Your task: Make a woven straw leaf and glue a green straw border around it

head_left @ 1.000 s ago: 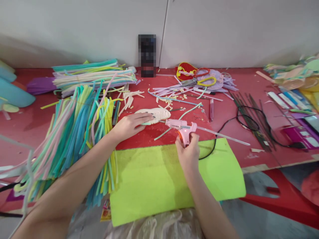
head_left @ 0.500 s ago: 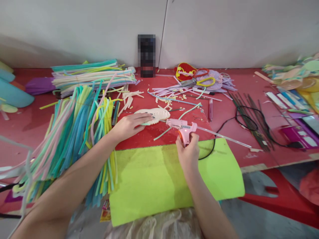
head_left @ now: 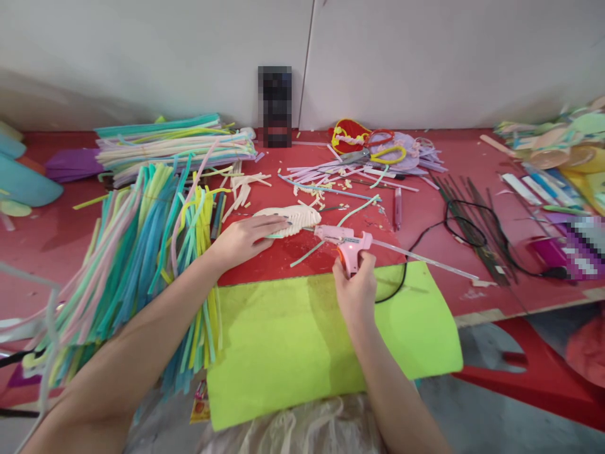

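Your left hand (head_left: 243,241) is lying with its fingers stretched over a cream ridged piece (head_left: 302,219), which is poking out past those fingertips; whether they are gripping it or only resting on it, you cannot tell from here; your right hand (head_left: 357,287) is clasping a pink hot-glue gun (head_left: 352,244) by its handle, its nozzle pointing at the piece's end nearest the right fingers, contact unclear; a clear glue stick (head_left: 425,260) is sticking out of the gun's back, away from both hands; a mint pipe cleaner (head_left: 360,210) is slanting beyond the gun; nearer you than the right fingers, a lime-green sheet (head_left: 283,340) is covering the table's edge; left of the left fingers, yellow pipe cleaners (head_left: 203,221) are standing beside a blue-and-pink bundle (head_left: 127,252); farther beyond the right fingers, scissors (head_left: 359,156) are lying on lilac strips (head_left: 307,173); a black cable (head_left: 416,238) is curving away to their right.
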### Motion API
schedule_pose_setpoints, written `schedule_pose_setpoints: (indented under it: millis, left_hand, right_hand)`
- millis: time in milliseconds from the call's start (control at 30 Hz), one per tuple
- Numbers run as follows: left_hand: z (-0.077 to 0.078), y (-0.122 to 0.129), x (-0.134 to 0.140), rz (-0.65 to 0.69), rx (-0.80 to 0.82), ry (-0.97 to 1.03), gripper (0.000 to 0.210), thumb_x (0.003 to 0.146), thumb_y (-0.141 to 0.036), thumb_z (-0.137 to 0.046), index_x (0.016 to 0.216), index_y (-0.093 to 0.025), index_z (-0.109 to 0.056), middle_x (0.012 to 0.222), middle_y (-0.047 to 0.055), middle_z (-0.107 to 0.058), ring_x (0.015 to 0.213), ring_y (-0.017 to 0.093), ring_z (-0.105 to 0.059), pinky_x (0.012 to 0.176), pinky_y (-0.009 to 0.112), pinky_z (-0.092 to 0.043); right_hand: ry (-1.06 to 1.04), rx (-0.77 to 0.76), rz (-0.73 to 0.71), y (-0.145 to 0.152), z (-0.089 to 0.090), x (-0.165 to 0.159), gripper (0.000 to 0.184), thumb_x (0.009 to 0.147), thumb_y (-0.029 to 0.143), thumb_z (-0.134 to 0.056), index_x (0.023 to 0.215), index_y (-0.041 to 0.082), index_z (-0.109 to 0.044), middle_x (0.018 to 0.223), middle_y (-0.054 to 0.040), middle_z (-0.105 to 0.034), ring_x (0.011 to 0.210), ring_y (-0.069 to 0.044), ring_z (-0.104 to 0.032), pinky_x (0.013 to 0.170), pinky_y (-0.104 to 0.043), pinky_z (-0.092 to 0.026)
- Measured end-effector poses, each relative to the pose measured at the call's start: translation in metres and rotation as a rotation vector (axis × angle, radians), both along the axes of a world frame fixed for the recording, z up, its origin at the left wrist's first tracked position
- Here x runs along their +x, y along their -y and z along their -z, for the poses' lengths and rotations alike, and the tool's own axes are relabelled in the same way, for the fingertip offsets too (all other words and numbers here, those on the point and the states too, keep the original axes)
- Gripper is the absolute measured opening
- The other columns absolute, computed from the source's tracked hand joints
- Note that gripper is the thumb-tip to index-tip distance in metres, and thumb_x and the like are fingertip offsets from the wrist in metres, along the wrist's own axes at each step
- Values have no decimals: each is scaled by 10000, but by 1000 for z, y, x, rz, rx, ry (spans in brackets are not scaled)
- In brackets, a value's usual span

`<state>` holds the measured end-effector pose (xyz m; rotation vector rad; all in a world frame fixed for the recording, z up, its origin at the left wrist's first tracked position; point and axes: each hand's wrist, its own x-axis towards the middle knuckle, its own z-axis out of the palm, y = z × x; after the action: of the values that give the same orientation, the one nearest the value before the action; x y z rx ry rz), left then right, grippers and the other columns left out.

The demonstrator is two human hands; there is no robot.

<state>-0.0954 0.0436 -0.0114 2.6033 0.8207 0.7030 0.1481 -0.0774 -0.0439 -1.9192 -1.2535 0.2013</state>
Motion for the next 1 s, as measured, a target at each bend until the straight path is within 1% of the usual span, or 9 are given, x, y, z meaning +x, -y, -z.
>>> schedule_pose_setpoints:
  millis: [133,367,500,767,1000]
  left_hand:
    - [-1,0,1,-4,11,0,398,934,-205,-467,1311,-233,-592,1345,37,-607,1261,177,-557,1116,346,-427]
    - [-3,1,1,-3,13,7,402,926,-194,-467,1302,-243,-598,1334,37,-616,1241,183,-575,1100,360,-447]
    - [-2,0,1,0,19,0,396,929,-198,-463,1299,-238,-600,1335,34,-614,1243,176,-573,1101,344,-443]
    - [-1,1,0,-13,-22,-3,401,931,-209,-468,1309,-240,-596,1345,37,-607,1253,190,-565,1114,357,-428]
    - [-1,1,1,-10,-22,3,400,930,-210,-467,1308,-241,-597,1346,38,-606,1257,190,-562,1115,360,-428]
  right_hand:
    - [-5,0,3,0,1,1,326,828,405,-556,1047,177,-477,771,-57,-617,619,-200,-577,536,-287,-410]
    - [-10,-14,24,1,-1,1,327,824,404,-561,1047,176,-485,783,-66,-623,629,-208,-583,544,-295,-410]
    - [-12,-11,15,1,-1,1,328,831,404,-550,1049,171,-478,765,-57,-609,623,-204,-572,537,-291,-398]
    - [-24,-19,35,0,-1,4,348,825,431,-543,1044,169,-471,772,-54,-597,614,-190,-552,547,-290,-399]
    - [-43,-20,40,1,-3,4,347,818,427,-554,1042,176,-469,747,-42,-587,596,-187,-544,529,-285,-393]
